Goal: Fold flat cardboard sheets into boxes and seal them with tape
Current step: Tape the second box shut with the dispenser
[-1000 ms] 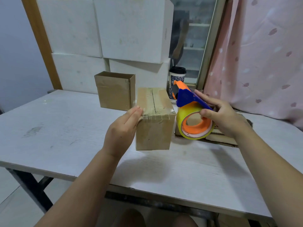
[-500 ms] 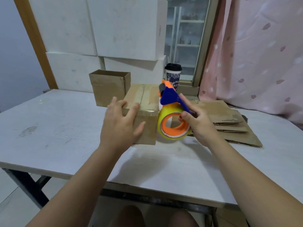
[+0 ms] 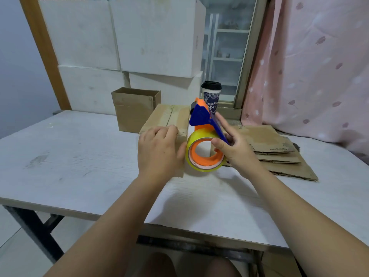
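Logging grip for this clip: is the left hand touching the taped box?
Touching. Head view: left hand curls fingers over the top edge of the box, gripping it.

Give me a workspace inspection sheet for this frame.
Surface: white wooden table, scuffed.
Job's things: closed brown cardboard box, tape on top; blue-and-orange tape dispenser beside it; stack of flat cardboard sheets; open brown cardboard box behind.
Clutter: black-lidded paper cup.
Hands: left hand grips the closed box; right hand grips the dispenser.
Cables: nothing seen.
Surroundings: stacked white cartons, pink curtain, window.
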{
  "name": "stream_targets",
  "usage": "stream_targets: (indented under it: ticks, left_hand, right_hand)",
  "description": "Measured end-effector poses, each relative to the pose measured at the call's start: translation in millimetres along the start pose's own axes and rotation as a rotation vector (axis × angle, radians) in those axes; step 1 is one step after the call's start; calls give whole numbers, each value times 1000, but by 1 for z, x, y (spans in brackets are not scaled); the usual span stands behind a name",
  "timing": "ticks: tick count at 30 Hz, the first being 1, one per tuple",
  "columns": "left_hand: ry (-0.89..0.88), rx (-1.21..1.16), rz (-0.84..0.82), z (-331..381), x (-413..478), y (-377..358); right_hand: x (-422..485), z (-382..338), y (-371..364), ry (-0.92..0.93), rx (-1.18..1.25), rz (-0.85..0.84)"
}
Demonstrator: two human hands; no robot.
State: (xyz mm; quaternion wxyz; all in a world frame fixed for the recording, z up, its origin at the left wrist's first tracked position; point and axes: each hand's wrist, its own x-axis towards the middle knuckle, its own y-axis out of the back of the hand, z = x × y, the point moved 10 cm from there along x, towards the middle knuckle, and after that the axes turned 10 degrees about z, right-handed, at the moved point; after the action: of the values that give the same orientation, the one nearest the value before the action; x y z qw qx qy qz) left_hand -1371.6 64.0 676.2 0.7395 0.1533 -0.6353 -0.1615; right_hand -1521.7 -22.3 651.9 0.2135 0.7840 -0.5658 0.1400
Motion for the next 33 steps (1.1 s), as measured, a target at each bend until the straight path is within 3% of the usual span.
stream_targets:
  ticks: [9, 13, 16, 21, 33]
  left_hand:
    - [46, 35, 49, -1, 1, 0]
    - [94, 25, 37, -4, 4, -1]
    - [87, 31, 56, -2, 5, 0]
    - [42, 44, 69, 1, 5, 4]
    - [15, -22, 75, -1, 9, 3]
  right_hand:
    - [8, -21, 5, 57, -188, -93]
    - [5, -12, 23, 103, -514, -89]
    - [-2, -9, 40, 47, -363, -40]
    - [-9, -33, 52, 108, -415, -6]
    - [-13, -43, 34, 220, -926, -264]
